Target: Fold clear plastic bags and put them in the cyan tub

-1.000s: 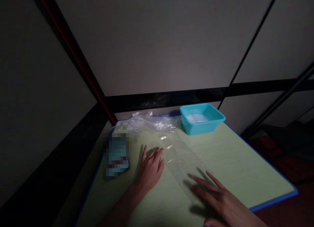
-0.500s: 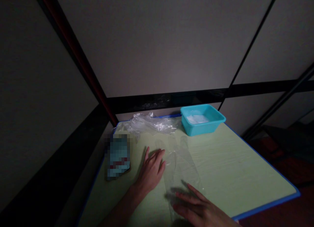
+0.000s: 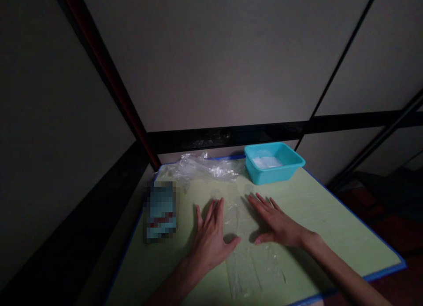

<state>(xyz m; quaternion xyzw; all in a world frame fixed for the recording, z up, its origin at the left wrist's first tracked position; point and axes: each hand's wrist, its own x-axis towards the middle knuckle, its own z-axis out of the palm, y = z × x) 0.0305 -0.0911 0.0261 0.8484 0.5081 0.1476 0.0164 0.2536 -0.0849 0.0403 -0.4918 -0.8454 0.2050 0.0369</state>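
A clear plastic bag [image 3: 244, 257] lies spread on the pale green tabletop, running from between my hands down toward the front edge. On its left side my left hand [image 3: 211, 237] rests with fingers stretched forward and the thumb out over the film. My right hand [image 3: 276, 224] is at the bag's right side, fingers spread and thumb pointing inward. Neither hand grips anything. Whether the right palm presses on the film or hovers just above it, I cannot tell.
Crumpled clear plastic [image 3: 206, 167] lies along the back edge. A turquoise basin [image 3: 272, 174] with something white inside stands at the back right. A blurred-out flat object [image 3: 161, 213] sits on the left. The table [image 3: 330, 222] has blue edging and meets panelled walls behind and left.
My right hand has moved forward from the near edge to the bag's upper right. My left hand has spread its thumb and shifted slightly over the film.
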